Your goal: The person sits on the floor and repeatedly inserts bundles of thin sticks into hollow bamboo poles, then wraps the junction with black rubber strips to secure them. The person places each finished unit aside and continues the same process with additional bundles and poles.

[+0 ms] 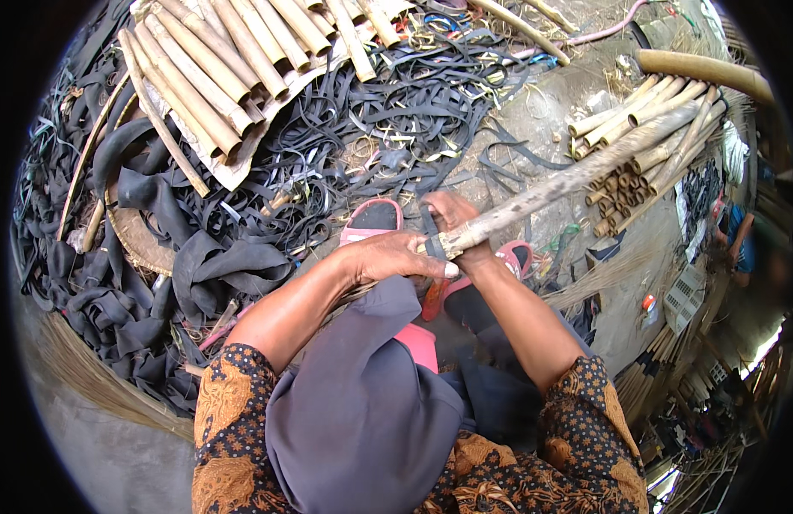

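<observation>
My left hand (396,257) grips the near end of a long bamboo stick (576,178) that runs up and right across the ground. My right hand (455,216) is closed around the same end from behind, pinching a narrow black rubber strip (430,224) that lies against the stick. Both hands meet above my pink sandals (372,218). A grey cloth hangs down between my forearms, and my sleeves are dark with an orange pattern.
A heap of black rubber strips and tubes (242,223) covers the left and middle. Bamboo poles are bundled at the top left (217,68) and at the right (645,146). Another person (739,240) crouches at the far right.
</observation>
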Demonstrator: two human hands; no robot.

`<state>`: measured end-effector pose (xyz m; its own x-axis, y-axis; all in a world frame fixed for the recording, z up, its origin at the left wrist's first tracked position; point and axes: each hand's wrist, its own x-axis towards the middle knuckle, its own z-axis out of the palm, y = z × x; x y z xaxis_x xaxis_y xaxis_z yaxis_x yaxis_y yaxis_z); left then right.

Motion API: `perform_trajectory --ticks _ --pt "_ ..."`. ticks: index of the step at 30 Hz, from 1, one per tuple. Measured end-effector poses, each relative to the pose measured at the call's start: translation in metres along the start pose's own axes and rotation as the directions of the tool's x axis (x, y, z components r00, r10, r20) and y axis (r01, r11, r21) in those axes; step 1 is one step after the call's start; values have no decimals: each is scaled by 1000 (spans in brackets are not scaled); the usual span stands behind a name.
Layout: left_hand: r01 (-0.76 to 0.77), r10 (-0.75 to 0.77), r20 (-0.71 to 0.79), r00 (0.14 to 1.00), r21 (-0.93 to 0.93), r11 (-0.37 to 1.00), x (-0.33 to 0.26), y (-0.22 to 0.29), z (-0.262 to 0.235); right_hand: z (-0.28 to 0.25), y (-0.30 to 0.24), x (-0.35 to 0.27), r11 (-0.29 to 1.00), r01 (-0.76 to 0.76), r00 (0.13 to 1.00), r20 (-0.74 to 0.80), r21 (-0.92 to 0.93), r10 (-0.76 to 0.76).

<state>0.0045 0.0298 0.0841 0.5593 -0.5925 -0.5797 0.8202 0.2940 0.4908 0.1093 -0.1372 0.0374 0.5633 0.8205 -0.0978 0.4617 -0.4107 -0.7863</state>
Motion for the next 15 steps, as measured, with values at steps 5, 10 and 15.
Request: perform_trajectory --ticks 5,10,15 --pt "63 140 -474 869 388 919 27 -37 -17 -57 -34 0 809 -392 707 419 -439 570" --pt "97 317 -596 738 558 824 34 -64 -18 -33 -51 32 858 -463 821 257 -223 510" --pt "273 166 -609 775 560 782 33 -47 -11 10 -34 60 847 -479 664 536 -230 521"
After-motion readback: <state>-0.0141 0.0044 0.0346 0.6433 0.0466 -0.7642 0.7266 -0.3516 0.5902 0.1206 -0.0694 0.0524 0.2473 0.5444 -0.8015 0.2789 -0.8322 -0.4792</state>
